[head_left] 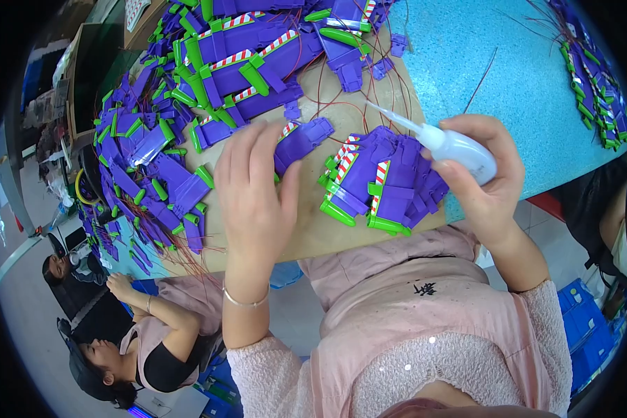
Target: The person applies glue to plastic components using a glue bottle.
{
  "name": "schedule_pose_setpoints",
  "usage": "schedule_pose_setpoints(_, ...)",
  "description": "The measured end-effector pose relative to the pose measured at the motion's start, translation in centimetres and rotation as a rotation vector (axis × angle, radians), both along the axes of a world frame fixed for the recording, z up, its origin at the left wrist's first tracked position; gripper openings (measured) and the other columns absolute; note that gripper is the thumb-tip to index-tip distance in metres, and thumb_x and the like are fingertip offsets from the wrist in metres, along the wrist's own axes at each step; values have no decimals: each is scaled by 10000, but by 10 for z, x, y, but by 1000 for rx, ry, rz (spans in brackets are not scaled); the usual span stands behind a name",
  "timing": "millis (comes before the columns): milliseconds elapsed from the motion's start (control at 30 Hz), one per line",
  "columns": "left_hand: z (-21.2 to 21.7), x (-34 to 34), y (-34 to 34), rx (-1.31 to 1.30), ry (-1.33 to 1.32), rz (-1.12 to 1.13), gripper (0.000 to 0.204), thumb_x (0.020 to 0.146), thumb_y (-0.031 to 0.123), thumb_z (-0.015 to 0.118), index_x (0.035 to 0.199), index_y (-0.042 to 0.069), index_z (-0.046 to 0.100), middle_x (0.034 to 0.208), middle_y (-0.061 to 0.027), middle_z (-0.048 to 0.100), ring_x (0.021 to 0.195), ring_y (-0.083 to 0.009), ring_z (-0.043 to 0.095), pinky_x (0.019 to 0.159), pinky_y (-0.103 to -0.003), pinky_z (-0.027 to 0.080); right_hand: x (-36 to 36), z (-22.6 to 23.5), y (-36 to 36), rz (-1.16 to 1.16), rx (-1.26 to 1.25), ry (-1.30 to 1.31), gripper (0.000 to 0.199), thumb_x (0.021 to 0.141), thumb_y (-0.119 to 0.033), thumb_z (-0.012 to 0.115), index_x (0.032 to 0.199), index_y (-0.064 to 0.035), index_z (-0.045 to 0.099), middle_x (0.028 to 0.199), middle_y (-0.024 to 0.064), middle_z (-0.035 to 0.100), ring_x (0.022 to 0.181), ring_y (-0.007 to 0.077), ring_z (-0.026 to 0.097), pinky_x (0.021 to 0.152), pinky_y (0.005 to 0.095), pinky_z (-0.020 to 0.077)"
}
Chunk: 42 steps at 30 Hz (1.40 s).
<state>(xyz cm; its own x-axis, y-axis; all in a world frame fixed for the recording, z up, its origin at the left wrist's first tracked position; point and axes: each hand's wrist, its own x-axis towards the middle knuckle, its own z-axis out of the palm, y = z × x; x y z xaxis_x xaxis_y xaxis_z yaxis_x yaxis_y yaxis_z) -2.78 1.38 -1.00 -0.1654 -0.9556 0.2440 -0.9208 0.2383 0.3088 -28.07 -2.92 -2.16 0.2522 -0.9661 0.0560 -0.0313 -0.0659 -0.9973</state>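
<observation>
My right hand (491, 164) is closed around a translucent white squeeze bottle (467, 155). The bottle is tilted, its long thin nozzle pointing up and left over the table. My left hand (251, 184) is bent over a purple plastic wing piece (303, 143) with a red-and-white striped edge, and appears to grip it between thumb and fingers. The hand hides part of that piece. Between my hands, near the table's front edge, lies a group of overlapping purple wing pieces (390, 177) with green tips and striped edges. Thin red wires run from behind them.
A large heap of purple and green pieces (146, 139) covers the left side and back. More are stacked at the far right (595, 90) on the blue table covering (515, 70). Loose red wires (327, 97) cross the brown board (285, 244). A co-worker (132, 341) sits at the left.
</observation>
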Motion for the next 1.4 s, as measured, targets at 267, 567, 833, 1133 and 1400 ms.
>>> schedule_pose_setpoints(267,-5,-1,7,46,-83,57,506,723,52,696,1204,14,546,1078,-166,576,907,-334,561,781,-420,475,-13,0,2,-52,-38,-108,326,800,-42,715,1067,-6,532,897,47,597,785,83,565,689,223,461)
schedule_pose_setpoints(567,27,-31,25,72,18,17,495,668,44,689,1147,-26,588,994,-163,576,843,-306,558,718,-388,471,-12,4,3,0,-58,-80,181,827,-54,686,961,1,578,857,53,601,725,80,550,634,216,443)
schedule_pose_setpoints(833,28,-31,25,67,-69,-16,550,652,56,711,1184,-20,591,1007,-134,569,822,-277,531,704,-367,456,0,13,6,123,-59,-19,136,807,-33,703,915,8,631,858,77,647,727,98,611,613,229,468)
schedule_pose_setpoints(1133,27,-33,27,31,-115,-9,545,649,63,715,1180,4,613,1023,-110,587,821,-250,534,695,-353,447,-1,11,6,101,-82,29,166,784,-40,731,920,-7,642,835,79,649,696,119,624,589,238,476)
schedule_pose_setpoints(1400,31,-36,28,-112,-360,-47,440,695,54,682,1134,79,669,1056,-32,631,819,-181,520,701,-300,414,3,14,0,110,-218,6,174,775,-23,732,924,-4,643,849,81,652,718,124,633,606,238,483)
